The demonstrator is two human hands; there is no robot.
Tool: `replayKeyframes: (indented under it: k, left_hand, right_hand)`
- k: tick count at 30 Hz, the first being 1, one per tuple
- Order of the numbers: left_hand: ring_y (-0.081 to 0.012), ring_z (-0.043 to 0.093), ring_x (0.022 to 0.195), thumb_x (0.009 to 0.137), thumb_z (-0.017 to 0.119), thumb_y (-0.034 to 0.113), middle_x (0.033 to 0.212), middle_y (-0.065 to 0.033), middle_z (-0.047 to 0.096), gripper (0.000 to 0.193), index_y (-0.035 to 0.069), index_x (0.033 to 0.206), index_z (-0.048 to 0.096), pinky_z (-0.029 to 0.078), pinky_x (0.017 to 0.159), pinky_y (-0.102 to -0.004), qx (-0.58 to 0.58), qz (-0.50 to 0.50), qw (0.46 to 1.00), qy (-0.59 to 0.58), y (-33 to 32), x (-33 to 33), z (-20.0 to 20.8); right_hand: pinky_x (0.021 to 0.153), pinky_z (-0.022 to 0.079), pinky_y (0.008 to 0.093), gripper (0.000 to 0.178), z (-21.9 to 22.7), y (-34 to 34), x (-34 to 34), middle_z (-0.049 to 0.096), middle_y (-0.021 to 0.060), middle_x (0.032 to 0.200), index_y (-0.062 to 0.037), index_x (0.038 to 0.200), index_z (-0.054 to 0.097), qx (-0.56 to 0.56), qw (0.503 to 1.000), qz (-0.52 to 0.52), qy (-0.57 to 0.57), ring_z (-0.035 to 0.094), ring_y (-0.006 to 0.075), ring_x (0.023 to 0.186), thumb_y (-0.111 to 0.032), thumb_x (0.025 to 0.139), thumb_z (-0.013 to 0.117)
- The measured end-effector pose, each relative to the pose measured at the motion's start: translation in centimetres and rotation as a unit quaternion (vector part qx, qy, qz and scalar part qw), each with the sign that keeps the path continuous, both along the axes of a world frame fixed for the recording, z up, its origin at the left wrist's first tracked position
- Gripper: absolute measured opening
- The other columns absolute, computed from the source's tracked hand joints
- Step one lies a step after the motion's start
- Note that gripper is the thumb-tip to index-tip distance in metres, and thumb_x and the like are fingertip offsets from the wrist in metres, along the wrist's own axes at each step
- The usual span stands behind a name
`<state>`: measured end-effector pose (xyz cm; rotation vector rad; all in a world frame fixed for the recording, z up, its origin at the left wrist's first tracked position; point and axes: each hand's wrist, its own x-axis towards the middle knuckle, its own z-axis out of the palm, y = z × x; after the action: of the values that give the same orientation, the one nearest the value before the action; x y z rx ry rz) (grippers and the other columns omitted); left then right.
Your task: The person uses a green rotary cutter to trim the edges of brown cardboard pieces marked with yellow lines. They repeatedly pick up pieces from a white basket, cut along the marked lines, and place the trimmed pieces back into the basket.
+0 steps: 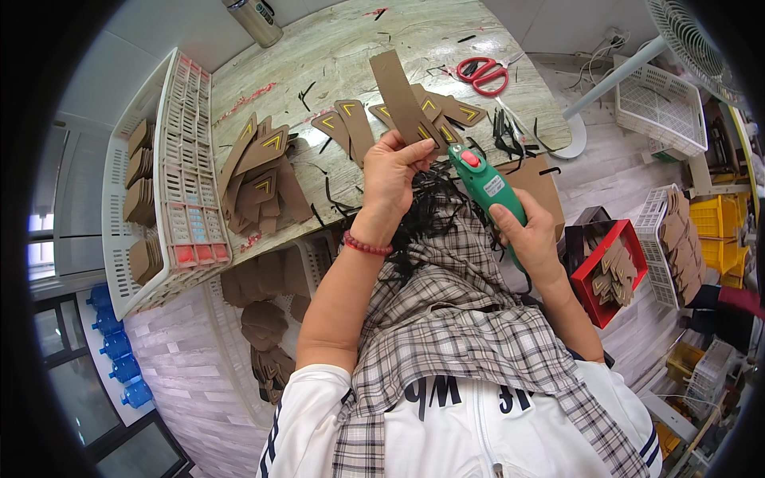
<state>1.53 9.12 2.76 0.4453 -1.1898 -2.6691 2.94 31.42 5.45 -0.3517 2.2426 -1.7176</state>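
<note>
My left hand (389, 177) pinches a long brown strap piece (398, 92) with yellow stitching at its lower end. In my right hand (532, 231) is a green handheld electric cutter (492, 187) with a red button, its tip close to the stitched end of the strap. Whether the tip touches the strap, I cannot tell. Just beyond my hands, several brown strap pieces (351, 123) with yellow V-shaped stitching lie on the table. Black offcut strips (430, 211) are heaped on my checked apron below the left hand.
Red-handled scissors (482, 76) lie on the wooden table (319, 48). A pile of brown pieces (267, 171) sits beside the white basket (171, 175) at left. A metal flask (253, 20) stands at the back. To my right are a red box (610, 271) and a fan (701, 44).
</note>
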Motion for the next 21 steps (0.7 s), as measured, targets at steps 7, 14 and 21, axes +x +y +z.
replayKeyframes:
  k: [7, 14, 21]
  left_hand:
    - [-0.0142, 0.063, 0.072, 0.082, 0.063, -0.002, 0.087, -0.0076, 0.068, 0.012, 0.0, 0.094, 0.063, 0.045, 0.06, -0.0241, -0.015, -0.051, 0.999, -0.013, 0.8, -0.1, -0.6]
    - [-0.0142, 0.061, 0.067, 0.08, 0.066, 0.002, 0.081, -0.0067, 0.066, 0.01, -0.001, 0.089, 0.063, 0.049, 0.061, -0.0261, -0.114, -0.045, 0.991, -0.055, 1.4, -2.3, -1.1]
    - [-0.0318, 0.057, 0.097, 0.076, 0.067, 0.016, 0.098, -0.0173, 0.058, 0.034, -0.003, 0.101, 0.054, 0.043, 0.086, -0.0441, -0.701, 0.232, 0.614, -0.28, -7.9, -5.5, -4.8]
  right_hand:
    - [0.05, 0.038, 0.0212, 0.033, 0.4, -0.6, -0.6, 0.056, -0.0014, 0.067, 0.0014, 0.104, 0.061, -0.005, 1.0, -0.013, 0.016, 0.046, 0.0037, 0.056, -0.026, 0.086, 0.067]
    - [0.048, 0.038, 0.0199, 0.03, -0.2, -1.1, -1.6, 0.054, -0.0026, 0.068, -0.0005, 0.099, 0.062, -0.05, 0.996, -0.076, -0.015, 0.046, 0.0031, 0.053, -0.028, 0.088, 0.066]
    - [0.047, 0.038, 0.0199, 0.031, -0.8, -0.8, -1.5, 0.054, -0.0023, 0.067, 0.0002, 0.101, 0.061, -0.048, 0.996, -0.077, -0.009, 0.046, 0.0032, 0.052, -0.028, 0.088, 0.066]
